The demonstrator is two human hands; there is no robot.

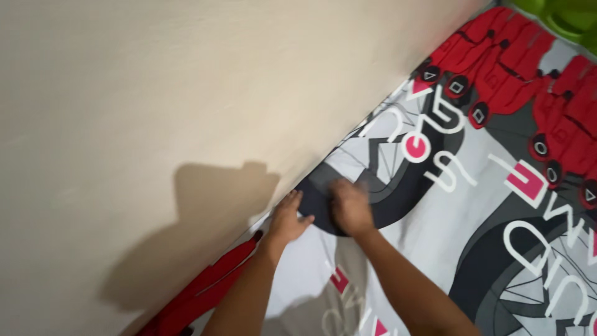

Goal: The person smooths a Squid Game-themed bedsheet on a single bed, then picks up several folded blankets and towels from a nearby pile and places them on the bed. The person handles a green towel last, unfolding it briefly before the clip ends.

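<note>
A printed bedsheet (497, 205) in grey, white, black and red covers a mattress that runs along a beige wall (155, 93). Both my hands rest on the sheet's edge where it meets the wall. My left hand (287, 219) lies flat with its fingers pushed toward the gap at the wall. Just to its right, my right hand (351, 205) presses down on a dark patch of the sheet, its fingers curled and blurred. I cannot tell whether either hand pinches the cloth.
A red part of the sheet (199, 292) shows along the wall at the lower left. A bright green object (569, 15) sits at the top right corner. My shadow falls on the wall.
</note>
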